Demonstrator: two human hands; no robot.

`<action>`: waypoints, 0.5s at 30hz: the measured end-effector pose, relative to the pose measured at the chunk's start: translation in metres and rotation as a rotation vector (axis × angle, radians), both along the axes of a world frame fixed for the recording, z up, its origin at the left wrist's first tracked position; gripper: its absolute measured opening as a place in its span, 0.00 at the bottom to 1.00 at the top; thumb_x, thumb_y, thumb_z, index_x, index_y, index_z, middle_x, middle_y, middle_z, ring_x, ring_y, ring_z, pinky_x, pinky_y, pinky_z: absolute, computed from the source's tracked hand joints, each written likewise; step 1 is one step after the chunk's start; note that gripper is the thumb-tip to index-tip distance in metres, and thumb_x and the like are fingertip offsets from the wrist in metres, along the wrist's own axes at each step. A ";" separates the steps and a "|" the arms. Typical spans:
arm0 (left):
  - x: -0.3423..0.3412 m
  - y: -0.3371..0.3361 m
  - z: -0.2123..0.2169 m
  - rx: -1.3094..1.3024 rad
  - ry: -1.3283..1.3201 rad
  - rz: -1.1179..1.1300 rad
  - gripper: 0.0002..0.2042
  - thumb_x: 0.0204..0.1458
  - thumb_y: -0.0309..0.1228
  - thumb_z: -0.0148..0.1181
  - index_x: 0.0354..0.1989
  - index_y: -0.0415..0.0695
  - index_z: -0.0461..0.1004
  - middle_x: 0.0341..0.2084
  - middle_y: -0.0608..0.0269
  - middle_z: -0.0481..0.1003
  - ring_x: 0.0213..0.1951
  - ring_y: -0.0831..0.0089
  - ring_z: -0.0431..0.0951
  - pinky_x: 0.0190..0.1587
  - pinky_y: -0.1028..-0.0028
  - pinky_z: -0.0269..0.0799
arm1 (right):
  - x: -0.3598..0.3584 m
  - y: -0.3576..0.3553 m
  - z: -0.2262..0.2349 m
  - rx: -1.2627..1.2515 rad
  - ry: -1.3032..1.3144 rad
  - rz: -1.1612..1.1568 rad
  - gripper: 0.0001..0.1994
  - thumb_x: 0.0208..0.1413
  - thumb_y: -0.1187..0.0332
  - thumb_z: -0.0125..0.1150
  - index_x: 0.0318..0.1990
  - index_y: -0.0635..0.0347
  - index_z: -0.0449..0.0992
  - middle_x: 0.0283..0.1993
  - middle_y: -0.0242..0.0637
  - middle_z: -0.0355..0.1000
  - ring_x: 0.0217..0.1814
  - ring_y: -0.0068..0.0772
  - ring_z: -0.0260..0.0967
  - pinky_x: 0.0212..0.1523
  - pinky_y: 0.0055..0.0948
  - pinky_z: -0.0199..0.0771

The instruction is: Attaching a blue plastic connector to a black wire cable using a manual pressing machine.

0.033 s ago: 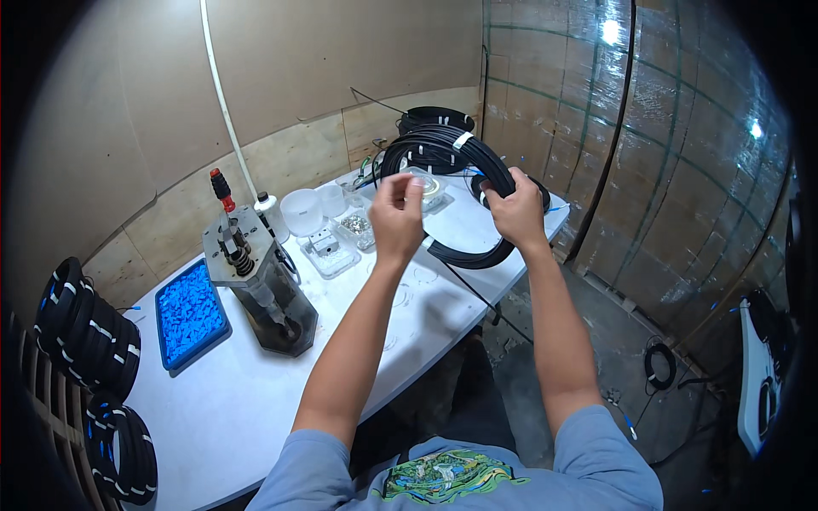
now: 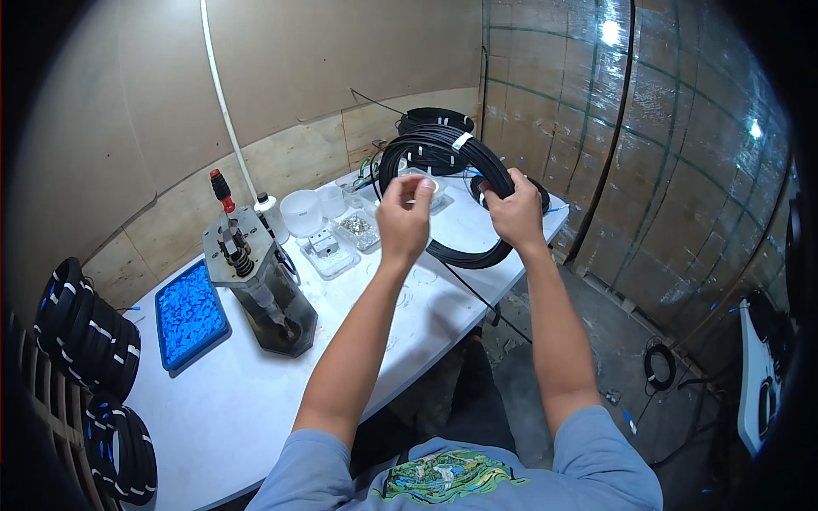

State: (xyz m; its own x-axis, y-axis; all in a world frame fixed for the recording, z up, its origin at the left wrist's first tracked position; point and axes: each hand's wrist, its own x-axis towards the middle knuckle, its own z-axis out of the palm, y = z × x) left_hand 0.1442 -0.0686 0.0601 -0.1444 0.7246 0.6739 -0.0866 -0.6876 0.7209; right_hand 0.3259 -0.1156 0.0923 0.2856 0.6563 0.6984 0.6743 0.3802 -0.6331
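Observation:
A large coil of black cable (image 2: 487,157) with white tape bands is held up above the far right part of the table. My right hand (image 2: 516,211) is closed around the right side of the coil, thumb on the near face. At the coil's left side is my left hand (image 2: 404,217), fingers curled in toward the thumb. Whether something thin sits in that pinch is too small to make out. From the coil's lower side a loose cable end (image 2: 486,300) trails over the table's front edge.
On the white table (image 2: 358,341) stand a metal bench press (image 2: 260,289), a blue tray of small blue pieces (image 2: 192,315), a white tub (image 2: 301,213) and clear boxes of small metal parts (image 2: 356,230). Taped cable coils (image 2: 89,341) stack at left; more coils (image 2: 439,119) lie at the back.
My left hand has shifted slightly to the right, and its fingers have drawn closer to the thumb. The right hand and the coil stay nearly where they were.

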 end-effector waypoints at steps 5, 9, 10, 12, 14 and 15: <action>0.008 -0.010 0.003 -0.005 0.022 -0.124 0.14 0.63 0.37 0.63 0.42 0.35 0.80 0.32 0.60 0.82 0.33 0.77 0.80 0.40 0.76 0.76 | 0.001 -0.005 -0.002 0.064 0.041 0.036 0.10 0.54 0.67 0.72 0.36 0.62 0.78 0.24 0.41 0.77 0.25 0.36 0.77 0.30 0.35 0.73; 0.007 -0.010 0.009 -0.102 0.027 -0.244 0.19 0.62 0.40 0.65 0.47 0.33 0.78 0.35 0.58 0.82 0.36 0.75 0.81 0.42 0.75 0.76 | 0.002 -0.002 -0.011 0.120 0.065 0.117 0.07 0.55 0.72 0.70 0.38 0.63 0.78 0.26 0.37 0.77 0.26 0.28 0.74 0.31 0.31 0.72; 0.012 -0.013 0.014 -0.126 0.036 -0.311 0.21 0.61 0.41 0.65 0.50 0.32 0.77 0.36 0.56 0.82 0.37 0.74 0.81 0.44 0.75 0.76 | 0.001 0.000 -0.016 0.160 0.034 0.116 0.05 0.57 0.76 0.67 0.39 0.63 0.78 0.27 0.33 0.77 0.28 0.20 0.71 0.32 0.27 0.72; 0.024 -0.025 0.029 -0.122 0.005 -0.434 0.27 0.59 0.45 0.69 0.52 0.31 0.73 0.40 0.53 0.81 0.38 0.72 0.80 0.44 0.74 0.75 | -0.020 -0.012 -0.013 0.095 0.082 0.085 0.07 0.54 0.75 0.67 0.38 0.64 0.76 0.29 0.38 0.80 0.28 0.25 0.77 0.30 0.28 0.74; 0.035 -0.030 0.040 -0.150 -0.016 -0.434 0.24 0.58 0.45 0.70 0.47 0.34 0.73 0.38 0.56 0.80 0.37 0.75 0.79 0.43 0.74 0.75 | -0.034 -0.009 -0.026 0.265 -0.023 0.022 0.07 0.54 0.74 0.67 0.36 0.65 0.74 0.28 0.39 0.78 0.26 0.29 0.75 0.29 0.29 0.74; 0.041 -0.029 0.043 -0.163 -0.074 -0.422 0.20 0.59 0.44 0.69 0.42 0.36 0.73 0.37 0.60 0.80 0.36 0.78 0.77 0.41 0.74 0.75 | -0.039 -0.008 -0.028 0.252 -0.009 0.001 0.08 0.55 0.73 0.66 0.35 0.66 0.73 0.27 0.40 0.76 0.25 0.32 0.74 0.30 0.31 0.74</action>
